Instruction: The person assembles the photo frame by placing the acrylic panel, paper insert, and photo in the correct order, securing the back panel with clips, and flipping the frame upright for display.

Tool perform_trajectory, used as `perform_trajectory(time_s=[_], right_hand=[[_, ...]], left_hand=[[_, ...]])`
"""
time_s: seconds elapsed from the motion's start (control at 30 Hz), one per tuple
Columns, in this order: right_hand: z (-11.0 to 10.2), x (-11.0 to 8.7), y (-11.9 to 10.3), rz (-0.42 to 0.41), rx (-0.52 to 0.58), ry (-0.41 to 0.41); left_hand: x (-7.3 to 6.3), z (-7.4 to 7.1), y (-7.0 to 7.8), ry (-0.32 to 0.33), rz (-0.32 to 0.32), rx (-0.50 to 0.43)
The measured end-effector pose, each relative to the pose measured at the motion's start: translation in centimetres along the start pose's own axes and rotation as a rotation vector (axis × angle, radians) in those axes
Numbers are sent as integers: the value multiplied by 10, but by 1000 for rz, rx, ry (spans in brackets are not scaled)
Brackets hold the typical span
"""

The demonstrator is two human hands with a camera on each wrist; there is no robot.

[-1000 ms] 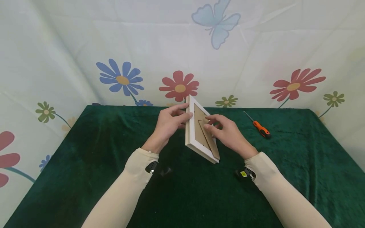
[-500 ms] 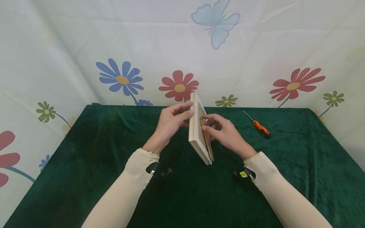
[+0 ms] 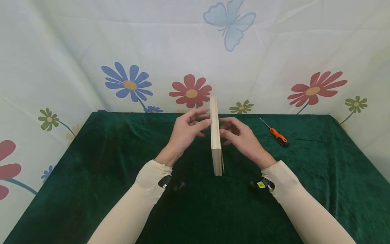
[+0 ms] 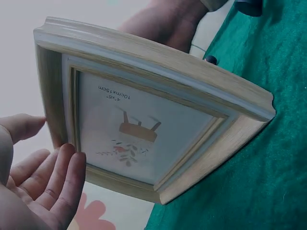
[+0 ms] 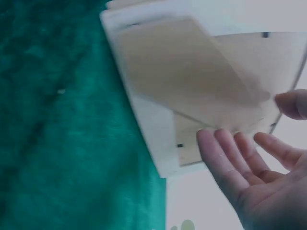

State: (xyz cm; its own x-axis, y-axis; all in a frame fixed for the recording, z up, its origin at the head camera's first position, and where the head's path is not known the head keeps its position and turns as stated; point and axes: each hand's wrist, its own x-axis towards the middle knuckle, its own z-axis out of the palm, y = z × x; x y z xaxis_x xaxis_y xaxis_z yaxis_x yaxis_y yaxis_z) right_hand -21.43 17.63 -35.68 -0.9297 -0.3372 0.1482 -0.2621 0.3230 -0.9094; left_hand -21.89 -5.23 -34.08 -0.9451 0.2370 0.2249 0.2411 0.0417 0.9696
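Note:
A light wood picture frame point(image 3: 215, 135) stands upright on its lower edge, almost edge-on in the head view. Its front point(image 4: 139, 124) carries an insert with a printed plant and stool. On its back, the brown easel stand point(image 5: 177, 67) tilts out a little from the backing. My left hand point(image 3: 184, 130) is at the frame's left side, thumb and fingertips touching the border. On the other side, my right hand point(image 3: 243, 137) has loosely bent fingers beside the stand; whether they touch it, I cannot tell.
An orange and black screwdriver point(image 3: 278, 137) lies on the green cloth point(image 3: 122, 149) to the right of my right hand. A white backdrop point(image 3: 170, 44) printed with flowers and a butterfly hangs behind the table.
The picture frame has turned from showing its back to nearly edge-on, shifting slightly right. My left hand has moved slightly right with it; the right hand stays at about the same place.

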Motion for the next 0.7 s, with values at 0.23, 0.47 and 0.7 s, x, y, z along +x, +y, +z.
perform_trajectory(time_s=[0.23,0.47,0.7], right_hand=[[-6,-3,-12,-46,113,22],[-11,-6,-22,-4,14,11],[-25,-7,-28,27,-32,4]], left_hand=[[-3,3,1,-19,19,33],[-6,6,2,-52,38,49],[-6,9,-14,-43,-38,102]])
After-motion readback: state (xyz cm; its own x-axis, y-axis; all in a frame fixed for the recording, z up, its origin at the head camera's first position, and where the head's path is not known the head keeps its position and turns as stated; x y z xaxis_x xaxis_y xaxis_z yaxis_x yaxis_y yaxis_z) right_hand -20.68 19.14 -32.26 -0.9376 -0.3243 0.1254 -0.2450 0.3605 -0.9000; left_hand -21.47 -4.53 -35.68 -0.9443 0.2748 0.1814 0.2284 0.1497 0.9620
